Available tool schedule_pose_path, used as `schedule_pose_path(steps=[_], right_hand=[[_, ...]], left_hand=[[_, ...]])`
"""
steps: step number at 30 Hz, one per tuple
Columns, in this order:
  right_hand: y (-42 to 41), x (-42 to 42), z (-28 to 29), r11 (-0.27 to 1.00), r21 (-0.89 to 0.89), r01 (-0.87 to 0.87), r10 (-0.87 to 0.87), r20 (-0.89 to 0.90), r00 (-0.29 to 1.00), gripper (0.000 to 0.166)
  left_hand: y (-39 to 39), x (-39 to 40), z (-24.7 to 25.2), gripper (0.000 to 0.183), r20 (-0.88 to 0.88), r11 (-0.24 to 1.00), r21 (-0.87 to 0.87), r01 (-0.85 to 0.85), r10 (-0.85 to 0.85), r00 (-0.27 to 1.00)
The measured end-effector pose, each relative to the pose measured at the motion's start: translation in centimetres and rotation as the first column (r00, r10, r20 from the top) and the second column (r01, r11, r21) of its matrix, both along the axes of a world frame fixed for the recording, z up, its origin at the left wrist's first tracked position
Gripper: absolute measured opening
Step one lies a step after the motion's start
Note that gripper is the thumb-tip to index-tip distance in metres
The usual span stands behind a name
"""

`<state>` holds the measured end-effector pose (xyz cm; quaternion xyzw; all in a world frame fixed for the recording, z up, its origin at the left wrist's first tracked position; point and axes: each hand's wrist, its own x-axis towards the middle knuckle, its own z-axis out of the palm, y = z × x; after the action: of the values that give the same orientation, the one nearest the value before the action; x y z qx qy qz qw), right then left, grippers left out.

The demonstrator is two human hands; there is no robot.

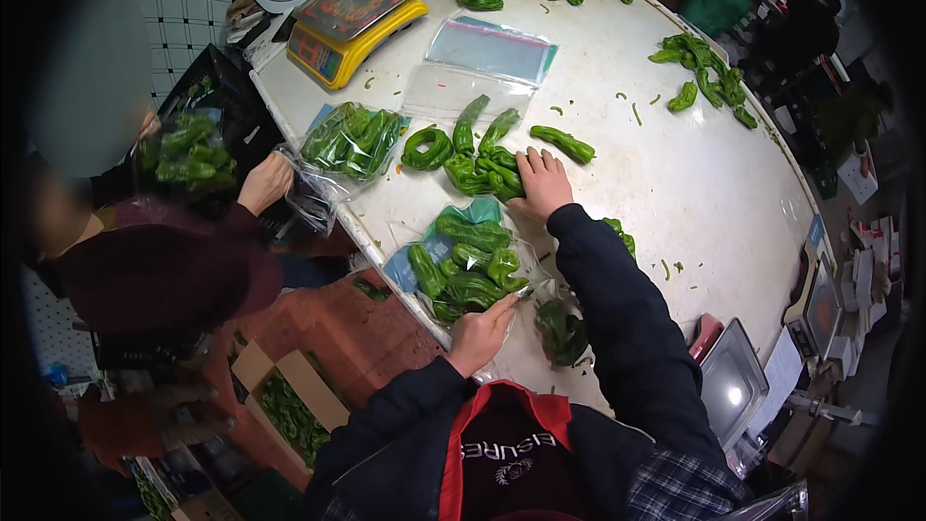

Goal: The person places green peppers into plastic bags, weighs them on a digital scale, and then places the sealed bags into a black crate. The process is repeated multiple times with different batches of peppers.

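My left hand (481,336) pinches the edge of a clear plastic bag (534,268) at the table's near edge. Several green peppers (474,289) show inside this bag, which has blue and green printed areas. Farther up the table, my right hand (542,184) lies palm down against a small heap of loose green peppers (481,174). Its palm side is hidden, so a grip on a pepper cannot be made out. A curled pepper (427,147) lies left of the heap, and a straight one (563,144) lies just beyond my right fingers.
A filled bag of peppers (354,141) lies near the left edge. Beyond it are flat plastic bags (481,61) and a yellow scale (354,29). At left, a co-worker (166,253) handles bagged peppers (188,152). A cardboard box (315,391) of peppers stands on the floor.
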<state>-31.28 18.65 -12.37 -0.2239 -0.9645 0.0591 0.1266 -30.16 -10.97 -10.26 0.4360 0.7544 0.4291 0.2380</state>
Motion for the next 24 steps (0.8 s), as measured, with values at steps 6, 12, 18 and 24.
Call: schedule_pose_path(steps=[6, 12, 18, 24], right_hand=[[0.1, -0.2, 0.8, 0.997, -0.067, 0.027, -0.017, 0.154, 0.988, 0.099], [0.2, 3.5, 1.5, 0.944, -0.304, 0.128, -0.14, -0.021, 0.99, 0.1], [-5.3, 12.8, 10.0, 0.382, -0.905, -0.185, -0.297, -0.31, 0.903, 0.099], [-13.4, 23.2, 11.7, 0.269, -0.954, -0.13, -0.013, -0.138, 0.99, 0.112]], left_hand=[[-0.2, 0.0, -1.3, 0.028, 0.0, 0.996, 0.087, -0.017, 0.017, 1.0], [-0.1, 0.1, -1.1, 0.026, 0.0, 0.995, 0.098, -0.029, 0.029, 1.0], [0.1, -0.3, -0.4, 0.029, 0.194, 1.0, 0.013, -0.003, 0.0, 0.981], [-0.1, -0.5, 2.4, 0.029, 0.297, 0.991, 0.095, -0.095, 0.063, 0.953]])
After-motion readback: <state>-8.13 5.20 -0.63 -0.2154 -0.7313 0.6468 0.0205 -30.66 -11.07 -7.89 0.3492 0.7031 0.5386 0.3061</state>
